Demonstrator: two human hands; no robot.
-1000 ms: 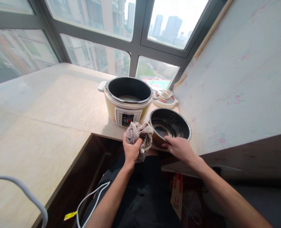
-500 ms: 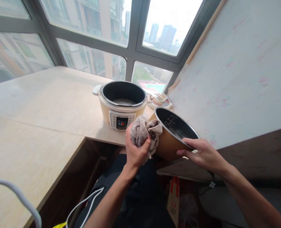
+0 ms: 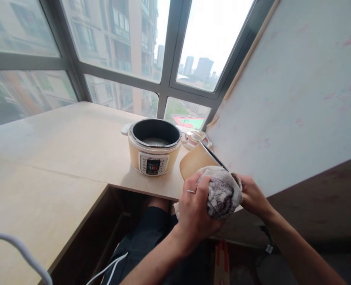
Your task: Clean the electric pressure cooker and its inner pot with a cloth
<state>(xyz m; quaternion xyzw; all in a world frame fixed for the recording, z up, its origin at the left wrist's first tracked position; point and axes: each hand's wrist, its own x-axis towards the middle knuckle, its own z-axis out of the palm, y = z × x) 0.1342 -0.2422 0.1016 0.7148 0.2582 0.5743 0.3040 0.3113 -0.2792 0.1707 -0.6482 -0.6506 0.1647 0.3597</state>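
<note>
My left hand (image 3: 196, 208) is closed around a bunched, grey-and-beige cloth (image 3: 222, 192), which lies against the near side of the inner pot (image 3: 197, 160). That pot is gold outside and tipped so its rim faces right; its inside is turned from view. At the rim's near end, my right hand (image 3: 254, 196) grips the pot, its fingertips partly hidden behind the cloth. Left of them, the cooker base (image 3: 154, 154) stands upright on the ledge, its dark inside showing from above and its control panel facing me.
A white lid-like part (image 3: 196, 138) lies behind the pot by the window. The pale ledge (image 3: 74, 146) ends at a cut-out over my legs. White cables (image 3: 21, 251) run at lower left. A papered wall (image 3: 296, 99) slopes along the right, above a paper bag (image 3: 222, 261).
The pot has been turned so its opening faces away to the right. My left hand has carried the cloth right, to near the rim and my right hand. The view has tilted up slightly.
</note>
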